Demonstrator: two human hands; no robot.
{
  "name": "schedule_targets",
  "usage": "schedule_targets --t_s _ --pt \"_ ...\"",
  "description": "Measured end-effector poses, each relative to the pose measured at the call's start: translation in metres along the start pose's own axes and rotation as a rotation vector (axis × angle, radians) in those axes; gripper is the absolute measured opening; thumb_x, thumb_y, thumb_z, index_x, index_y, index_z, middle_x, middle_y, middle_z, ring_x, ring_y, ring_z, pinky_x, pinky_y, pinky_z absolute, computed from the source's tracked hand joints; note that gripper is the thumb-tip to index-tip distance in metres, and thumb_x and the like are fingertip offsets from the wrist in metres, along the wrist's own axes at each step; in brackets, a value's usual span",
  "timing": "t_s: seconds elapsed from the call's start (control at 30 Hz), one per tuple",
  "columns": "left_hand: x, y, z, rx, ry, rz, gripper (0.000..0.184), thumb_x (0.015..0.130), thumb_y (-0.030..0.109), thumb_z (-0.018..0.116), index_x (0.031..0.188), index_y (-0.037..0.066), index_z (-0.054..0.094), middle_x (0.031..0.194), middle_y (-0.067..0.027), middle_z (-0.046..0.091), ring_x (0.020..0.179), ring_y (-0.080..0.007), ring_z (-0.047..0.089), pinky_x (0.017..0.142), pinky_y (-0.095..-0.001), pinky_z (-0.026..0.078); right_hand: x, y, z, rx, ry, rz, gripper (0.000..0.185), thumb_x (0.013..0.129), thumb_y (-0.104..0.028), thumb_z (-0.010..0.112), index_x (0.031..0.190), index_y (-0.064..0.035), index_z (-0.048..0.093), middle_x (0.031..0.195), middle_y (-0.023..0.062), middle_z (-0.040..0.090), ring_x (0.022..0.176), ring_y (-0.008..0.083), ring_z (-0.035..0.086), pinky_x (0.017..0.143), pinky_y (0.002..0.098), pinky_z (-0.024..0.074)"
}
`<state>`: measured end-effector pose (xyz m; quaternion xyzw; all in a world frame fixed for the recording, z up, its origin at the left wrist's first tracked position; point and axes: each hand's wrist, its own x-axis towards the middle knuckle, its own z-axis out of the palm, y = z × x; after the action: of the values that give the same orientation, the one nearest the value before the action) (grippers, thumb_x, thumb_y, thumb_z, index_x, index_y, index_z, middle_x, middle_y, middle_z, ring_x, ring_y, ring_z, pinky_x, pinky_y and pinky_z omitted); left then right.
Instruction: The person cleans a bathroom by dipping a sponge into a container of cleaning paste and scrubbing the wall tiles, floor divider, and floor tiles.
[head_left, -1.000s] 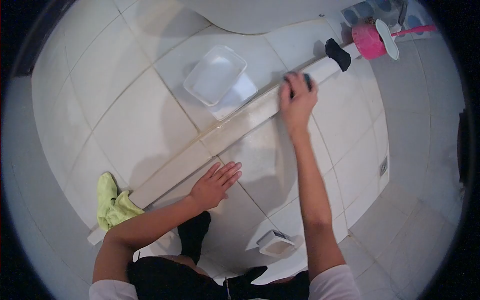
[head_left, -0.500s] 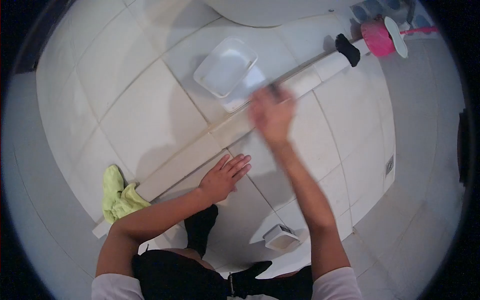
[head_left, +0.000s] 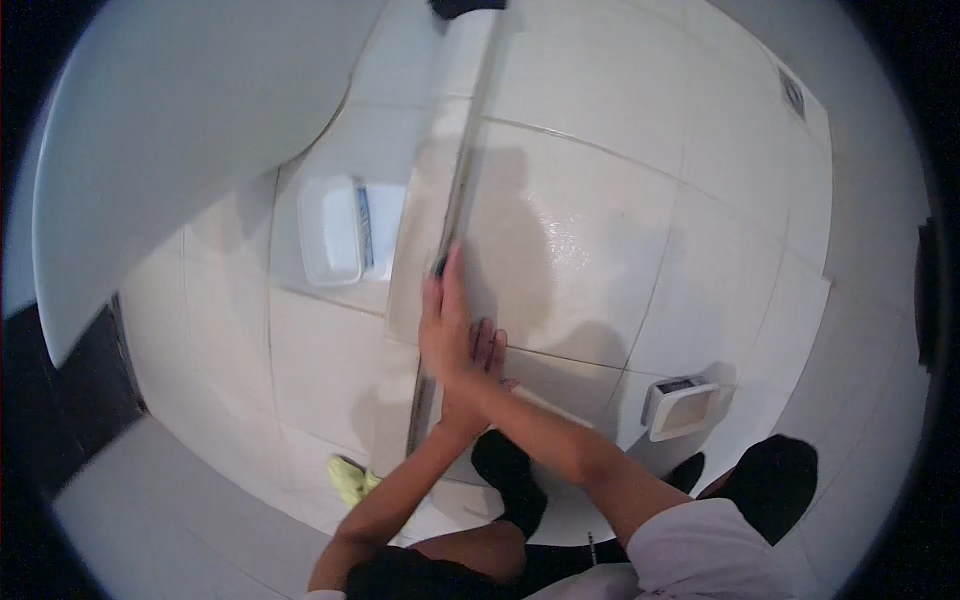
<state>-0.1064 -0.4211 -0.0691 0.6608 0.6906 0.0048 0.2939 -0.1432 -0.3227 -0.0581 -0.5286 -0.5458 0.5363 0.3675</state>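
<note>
Right hand (head_left: 445,322) has moved down the ledge (head_left: 427,200), wrist now over the left hand (head_left: 488,356).
Its fingers seem to grip a dark pad (head_left: 440,266), mostly hidden, at 12 o'clock against the ledge's 3 o'clock edge; the left grasps nothing visible. Best press flush, stroke lengthwise, uncross the wrists.

Your right hand (head_left: 446,330) holds a small dark object (head_left: 440,266) against the long, raised cream-tiled ledge (head_left: 428,190), its wrist crossing over your left hand (head_left: 463,408). Left of the ledge sits a white rectangular plastic tub (head_left: 332,235); a crumpled lime-green cloth (head_left: 350,478) lies lower down.
</note>
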Motion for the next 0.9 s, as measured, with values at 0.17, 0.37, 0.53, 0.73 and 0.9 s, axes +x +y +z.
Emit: schedule_targets --t_s 0.17,0.37,0.53,0.73,0.9 --pt "0.002 0.004 -0.009 -0.066 0.045 -0.017 0.075 0.085 0.040 0.052 0.141 -0.003 0.028 0.146 -0.0286 0.024 0.137 -0.0447 0.019 0.112 -0.0544 0.010 0.072 -0.013 0.006 -0.012 0.093 -0.063 0.049 0.095 -0.011 0.045 0.138 0.0070 0.030 0.140 0.0295 0.035 0.128 0.0401 0.039 0.106 0.0396 0.0314" --pt "0.004 0.019 -0.029 -0.046 0.004 -0.074 0.067 0.084 0.029 0.056 0.139 -0.002 0.034 0.144 -0.0254 0.029 0.137 -0.0383 0.023 0.111 -0.0524 0.016 0.095 -0.011 0.000 -0.120 0.153 -0.195 0.044 0.091 -0.017 0.053 0.127 0.0072 0.046 0.134 0.0290 0.042 0.119 0.0414 0.045 0.096 0.0459 0.0393" --pt "0.003 0.016 -0.031 -0.242 -0.045 -0.148 0.070 0.086 0.031 0.057 0.143 0.003 0.028 0.149 -0.0200 0.023 0.138 -0.0358 0.023 0.109 -0.0513 0.023 0.011 0.013 -0.048 -0.533 -0.347 -0.777 0.038 0.085 -0.025 0.059 0.121 -0.0107 0.059 0.141 0.0110 0.041 0.126 0.0354 0.038 0.095 0.0572 0.0361" --pt "0.005 0.009 -0.033 -0.019 -0.026 -0.047 0.080 0.085 0.044 0.056 0.144 0.001 0.023 0.151 -0.0233 0.017 0.140 -0.0393 0.017 0.108 -0.0559 0.022 0.231 -0.037 -0.034 -1.105 -0.278 -0.908 0.029 0.089 -0.026 0.051 0.116 -0.0203 0.059 0.139 -0.0034 0.044 0.124 0.0270 0.040 0.088 0.0560 0.0361" --pt "0.005 0.008 -0.032 -0.020 -0.001 -0.056 0.080 0.084 0.043 0.058 0.143 0.001 0.024 0.151 -0.0231 0.017 0.139 -0.0394 0.018 0.109 -0.0545 0.021 0.157 -0.021 -0.025 -1.124 -0.228 -1.067 0.036 0.086 -0.028 0.053 0.117 -0.0109 0.058 0.127 0.0055 0.051 0.124 0.0308 0.041 0.091 0.0574 0.0380"
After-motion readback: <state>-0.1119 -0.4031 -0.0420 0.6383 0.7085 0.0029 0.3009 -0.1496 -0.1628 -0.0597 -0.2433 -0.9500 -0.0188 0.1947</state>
